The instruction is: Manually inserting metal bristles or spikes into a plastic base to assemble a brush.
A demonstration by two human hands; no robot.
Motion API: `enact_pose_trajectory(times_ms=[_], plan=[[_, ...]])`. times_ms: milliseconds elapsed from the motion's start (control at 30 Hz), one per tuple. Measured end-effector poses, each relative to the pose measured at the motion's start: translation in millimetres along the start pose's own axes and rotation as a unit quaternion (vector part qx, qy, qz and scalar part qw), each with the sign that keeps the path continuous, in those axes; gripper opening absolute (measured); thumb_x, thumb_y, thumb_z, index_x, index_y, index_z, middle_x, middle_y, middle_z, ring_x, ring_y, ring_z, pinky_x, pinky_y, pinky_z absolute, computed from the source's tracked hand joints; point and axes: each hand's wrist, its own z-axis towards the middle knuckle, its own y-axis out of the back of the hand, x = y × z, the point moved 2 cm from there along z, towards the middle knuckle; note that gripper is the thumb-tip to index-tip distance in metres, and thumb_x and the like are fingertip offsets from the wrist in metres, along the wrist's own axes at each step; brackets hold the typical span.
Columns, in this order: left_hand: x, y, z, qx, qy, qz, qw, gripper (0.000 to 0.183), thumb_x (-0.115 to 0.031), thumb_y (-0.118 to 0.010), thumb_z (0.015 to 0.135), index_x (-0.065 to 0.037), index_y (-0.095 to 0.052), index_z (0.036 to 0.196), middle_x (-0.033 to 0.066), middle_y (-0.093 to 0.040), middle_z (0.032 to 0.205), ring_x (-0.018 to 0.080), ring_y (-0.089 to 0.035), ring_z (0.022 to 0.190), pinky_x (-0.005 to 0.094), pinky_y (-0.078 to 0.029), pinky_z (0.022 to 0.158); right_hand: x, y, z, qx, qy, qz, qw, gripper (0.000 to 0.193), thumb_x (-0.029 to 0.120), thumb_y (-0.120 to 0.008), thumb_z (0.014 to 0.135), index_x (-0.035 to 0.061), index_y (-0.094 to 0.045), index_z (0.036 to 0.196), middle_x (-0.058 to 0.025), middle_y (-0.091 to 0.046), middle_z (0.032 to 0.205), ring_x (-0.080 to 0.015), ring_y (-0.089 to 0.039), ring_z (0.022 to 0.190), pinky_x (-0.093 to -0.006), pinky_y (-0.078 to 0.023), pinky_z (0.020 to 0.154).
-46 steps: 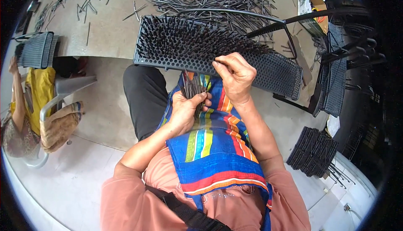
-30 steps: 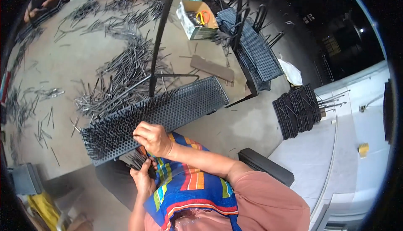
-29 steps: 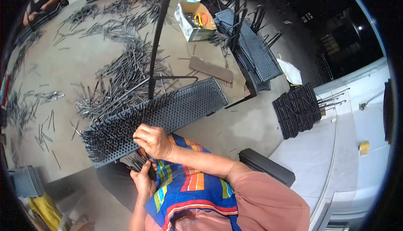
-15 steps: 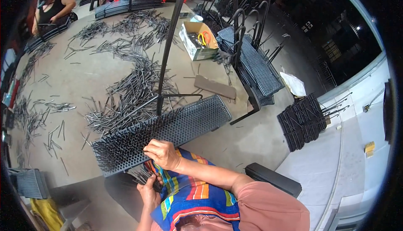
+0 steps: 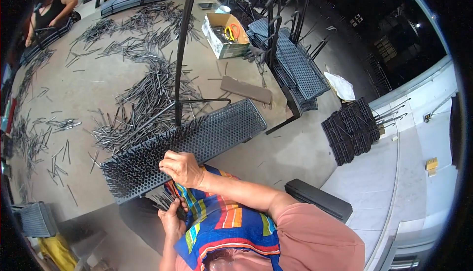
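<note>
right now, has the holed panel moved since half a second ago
No; against the brown slab beyond its right end, the panel shows no clear shift either way.

Left fingers (image 5: 174,206) around thin dark strips (image 5: 162,200)

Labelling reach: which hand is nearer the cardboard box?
Right hand, at the near edge of the tray, short of the box; the left hand is farther off, by the apron.
</note>
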Motion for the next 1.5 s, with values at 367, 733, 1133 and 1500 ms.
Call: enact_pose_trajectory(times_ms=[367, 733, 1133, 1500], plan=[[-14, -28, 0, -0.004, -0.001, -0.018, 1.0, 0.018, 0.002, -0.066, 0.085, 0.004, -0.062, 0.102, 0.0121, -0.068, 0.085, 0.0196, -0.067, 0.069, 0.0297, -0.055, 0.061, -15, 11, -41, 0.179, -0.339, 0.277, 0.881, 0.026, 0.026, -0.075, 0.075, 0.0023, -0.075, 0.085, -0.0118, -0.073, 0.081, -0.0178, -0.07, 0.072, -0.0313, -0.054, 0.068], [-7, -17, 6, -0.036, 0.051, -0.018, 0.998, 0.015, -0.001, -0.064, 0.089, 0.002, -0.065, 0.103, 0.0122, -0.07, 0.09, 0.019, -0.069, 0.074, 0.0315, -0.058, 0.06, -18, 9, -44, -0.029, -0.351, 0.377, 0.857, 0.01, -0.002, -0.068, 0.084, 0.0, -0.067, 0.094, -0.0002, -0.063, 0.068, -0.0021, -0.048, 0.048, -0.0177, -0.036, 0.044], [-4, -25, 11, -0.019, 0.05, -0.015, 0.998, 0.009, 0.0, -0.06, 0.089, 0.004, -0.063, 0.096, 0.014, -0.069, 0.086, 0.0196, -0.068, 0.069, 0.0316, -0.059, 0.06, -20, -2, -16, -0.067, -0.131, 0.122, 0.981, 0.009, -0.004, -0.072, 0.081, 0.0005, -0.069, 0.088, -0.0015, -0.062, 0.075, -0.005, -0.051, 0.059, -0.0215, -0.041, 0.053], [-7, -28, 8, -0.025, 0.045, -0.061, 0.997, 0.006, -0.001, -0.061, 0.089, 0.002, -0.063, 0.094, 0.013, -0.069, 0.082, 0.0196, -0.067, 0.066, 0.0323, -0.059, 0.06, -2, 10, -8, 0.092, 0.034, -0.142, 0.985, 0.038, 0.006, -0.074, 0.075, 0.01, -0.069, 0.113, -0.0078, -0.063, 0.1, -0.026, -0.065, 0.074, -0.0358, -0.052, 0.065]])
